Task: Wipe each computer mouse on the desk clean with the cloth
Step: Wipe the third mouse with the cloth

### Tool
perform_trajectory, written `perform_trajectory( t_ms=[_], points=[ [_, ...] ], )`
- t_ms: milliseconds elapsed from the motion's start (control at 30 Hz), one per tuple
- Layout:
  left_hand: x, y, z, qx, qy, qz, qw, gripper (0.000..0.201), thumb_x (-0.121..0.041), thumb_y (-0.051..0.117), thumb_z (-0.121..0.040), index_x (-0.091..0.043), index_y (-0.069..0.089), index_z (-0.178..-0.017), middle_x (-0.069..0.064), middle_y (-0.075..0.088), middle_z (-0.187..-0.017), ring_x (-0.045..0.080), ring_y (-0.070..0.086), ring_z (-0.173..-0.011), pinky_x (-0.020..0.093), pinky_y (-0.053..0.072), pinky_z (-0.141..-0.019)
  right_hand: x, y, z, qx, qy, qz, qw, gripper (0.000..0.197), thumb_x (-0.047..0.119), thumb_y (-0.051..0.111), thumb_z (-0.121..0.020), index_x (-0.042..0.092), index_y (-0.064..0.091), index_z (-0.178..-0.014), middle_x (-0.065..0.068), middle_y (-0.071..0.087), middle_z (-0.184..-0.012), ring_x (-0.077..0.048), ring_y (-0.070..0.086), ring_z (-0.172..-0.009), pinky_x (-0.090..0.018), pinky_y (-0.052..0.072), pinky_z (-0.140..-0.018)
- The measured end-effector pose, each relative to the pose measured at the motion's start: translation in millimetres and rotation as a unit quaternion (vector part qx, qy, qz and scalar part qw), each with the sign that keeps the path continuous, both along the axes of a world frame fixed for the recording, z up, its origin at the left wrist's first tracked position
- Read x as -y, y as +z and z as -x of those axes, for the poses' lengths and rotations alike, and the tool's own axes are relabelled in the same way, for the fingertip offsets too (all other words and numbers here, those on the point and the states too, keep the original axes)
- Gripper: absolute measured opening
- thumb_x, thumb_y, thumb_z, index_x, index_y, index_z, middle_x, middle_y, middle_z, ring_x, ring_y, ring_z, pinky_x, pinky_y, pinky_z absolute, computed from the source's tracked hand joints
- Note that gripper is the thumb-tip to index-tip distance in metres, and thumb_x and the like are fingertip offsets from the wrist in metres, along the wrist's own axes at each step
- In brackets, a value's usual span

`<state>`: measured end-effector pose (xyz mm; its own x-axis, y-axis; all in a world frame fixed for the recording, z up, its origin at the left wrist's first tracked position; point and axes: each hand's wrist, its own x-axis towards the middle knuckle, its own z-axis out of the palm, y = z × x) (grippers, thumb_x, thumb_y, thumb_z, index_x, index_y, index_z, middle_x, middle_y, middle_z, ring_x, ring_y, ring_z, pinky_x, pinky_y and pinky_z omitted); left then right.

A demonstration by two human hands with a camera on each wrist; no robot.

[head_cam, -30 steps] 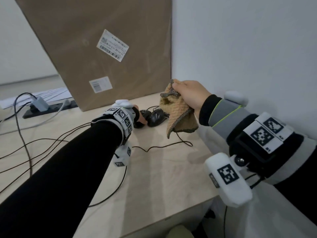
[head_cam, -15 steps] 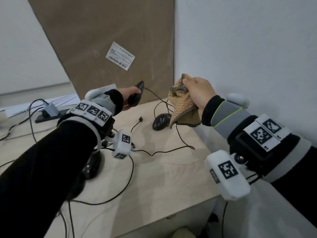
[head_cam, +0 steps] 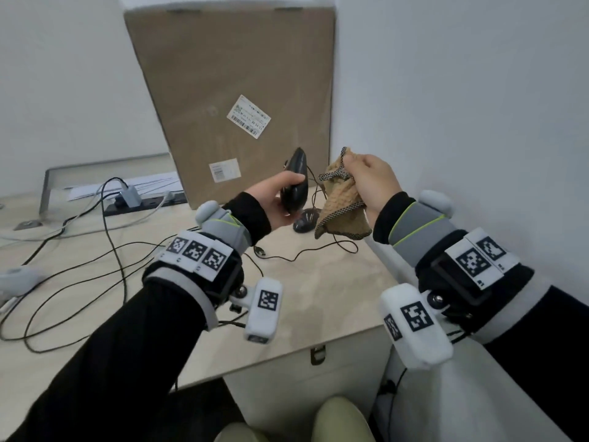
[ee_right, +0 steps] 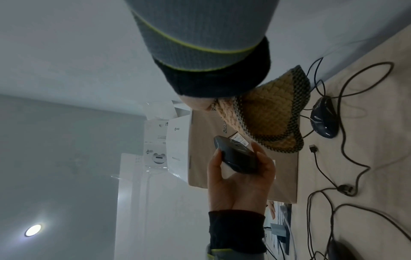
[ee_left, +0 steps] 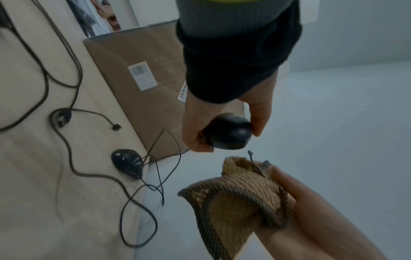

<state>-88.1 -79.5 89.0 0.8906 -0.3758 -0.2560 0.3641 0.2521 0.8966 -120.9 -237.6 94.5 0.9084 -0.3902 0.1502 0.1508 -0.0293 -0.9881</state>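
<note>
My left hand [head_cam: 280,199] grips a black wired mouse [head_cam: 294,181] and holds it upright in the air above the desk; the same mouse [ee_left: 229,133] [ee_right: 238,158] shows in both wrist views. Just to its right, my right hand [head_cam: 371,181] pinches a bunched tan cloth [head_cam: 341,205] with a dark checked border [ee_left: 244,197] [ee_right: 266,112]. Cloth and held mouse are a little apart. A second black mouse [head_cam: 305,221] [ee_left: 128,163] [ee_right: 324,119] lies on the desk below the cloth, near the wall.
A large cardboard box [head_cam: 229,90] leans against the back wall. Several black cables [head_cam: 114,250] loop over the wooden desk [head_cam: 318,298]. A power strip [head_cam: 143,202] with a plugged adapter sits at the back left. A white wall runs along the right.
My left hand has lifted the mouse off the desk and carried it up beside the cloth. The right hand with the cloth has stayed nearly in place.
</note>
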Motion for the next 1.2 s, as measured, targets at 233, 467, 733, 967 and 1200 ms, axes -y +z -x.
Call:
perform_trajectory(
  t_ms=[233, 467, 733, 967, 1200],
  points=[
    [29.3, -10.5, 53.0, -0.011, -0.055, 0.075, 0.996, 0.017, -0.031, 0.053, -0.094, -0.016, 0.059, -0.087, 0.003, 0.062, -0.083, 0.015, 0.059, -0.079, 0.027, 0.052, -0.070, -7.4, -10.9, 42.5, 0.081, 0.001, 0.137, 0.987, 0.033, 0.035, 0.054, -0.090, 0.018, 0.060, -0.117, 0.007, 0.065, -0.109, -0.008, 0.060, -0.104, -0.028, 0.045, -0.097],
    [40.6, -17.5, 62.2, -0.062, -0.030, 0.144, 0.987, 0.039, -0.035, 0.029, -0.101, -0.016, 0.061, -0.089, 0.002, 0.071, -0.072, 0.018, 0.059, -0.080, 0.032, 0.046, -0.072, -17.6, -47.7, 78.6, 0.163, 0.020, 0.364, 0.917, 0.039, 0.012, 0.044, -0.096, 0.007, 0.045, -0.135, -0.009, 0.047, -0.140, -0.007, 0.042, -0.122, 0.006, 0.017, -0.096],
    [36.6, -31.6, 76.4, -0.078, -0.040, 0.079, 0.993, 0.030, -0.033, 0.035, -0.101, -0.017, 0.056, -0.087, 0.003, 0.065, -0.071, 0.017, 0.057, -0.073, 0.030, 0.044, -0.062, 3.4, -30.1, 56.9, 0.053, 0.059, 0.348, 0.934, 0.034, 0.021, 0.045, -0.097, 0.019, 0.054, -0.129, -0.003, 0.045, -0.143, -0.012, 0.038, -0.135, -0.005, 0.018, -0.098],
    [30.2, -45.0, 67.7, -0.097, -0.002, 0.077, 0.992, 0.034, -0.033, 0.033, -0.101, -0.016, 0.057, -0.085, 0.004, 0.065, -0.069, 0.018, 0.054, -0.073, 0.029, 0.042, -0.067, -5.7, -58.0, 64.3, 0.087, 0.086, 0.392, 0.912, 0.036, 0.015, 0.045, -0.097, 0.016, 0.051, -0.132, -0.006, 0.046, -0.141, -0.012, 0.039, -0.134, 0.006, 0.016, -0.095],
    [22.1, -62.2, 63.9, -0.079, -0.003, 0.067, 0.995, 0.023, -0.030, 0.050, -0.096, -0.014, 0.054, -0.112, 0.004, 0.060, -0.095, 0.018, 0.058, -0.082, 0.029, 0.052, -0.059, 13.3, -76.1, 42.5, 0.042, 0.049, 0.256, 0.965, 0.033, 0.024, 0.044, -0.097, 0.020, 0.056, -0.128, 0.004, 0.057, -0.132, -0.009, 0.050, -0.124, -0.022, 0.034, -0.107]
  ],
)
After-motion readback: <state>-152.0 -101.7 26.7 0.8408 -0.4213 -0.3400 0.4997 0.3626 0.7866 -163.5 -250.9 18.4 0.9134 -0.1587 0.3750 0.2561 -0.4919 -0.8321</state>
